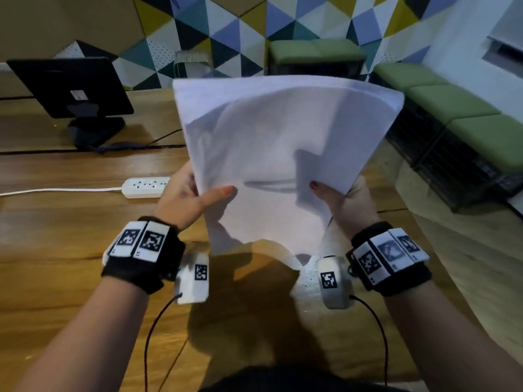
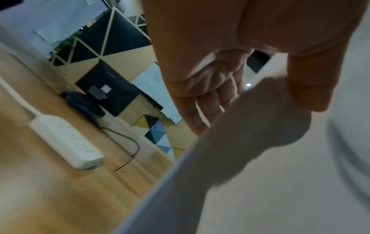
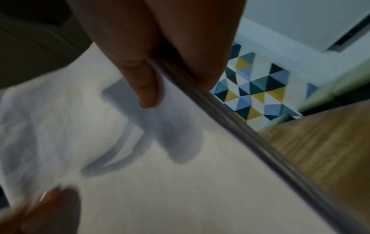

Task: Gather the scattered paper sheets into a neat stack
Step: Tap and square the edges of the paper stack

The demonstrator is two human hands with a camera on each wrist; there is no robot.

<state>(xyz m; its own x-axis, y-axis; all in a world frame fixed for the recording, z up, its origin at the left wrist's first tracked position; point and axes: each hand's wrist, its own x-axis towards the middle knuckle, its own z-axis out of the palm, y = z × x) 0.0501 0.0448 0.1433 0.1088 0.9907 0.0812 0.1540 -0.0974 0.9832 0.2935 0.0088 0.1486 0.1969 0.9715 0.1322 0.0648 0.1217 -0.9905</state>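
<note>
A bundle of white paper sheets (image 1: 277, 154) is held up above the wooden table (image 1: 56, 250), tilted away from me. My left hand (image 1: 186, 199) grips its left edge, thumb on the front and fingers behind. My right hand (image 1: 345, 202) grips the right edge the same way. In the left wrist view the thumb (image 2: 308, 82) presses on the paper (image 2: 280, 182) while the fingers (image 2: 206, 101) curl behind it. The right wrist view shows the sheets' layered edge (image 3: 236, 120) pinched between thumb (image 3: 140, 76) and palm. I see no loose sheets on the table.
A white power strip (image 1: 145, 187) with its cord lies left of my hands. A black monitor (image 1: 70, 86) stands at the back left. Green cushioned benches (image 1: 452, 106) line the right side past the table edge.
</note>
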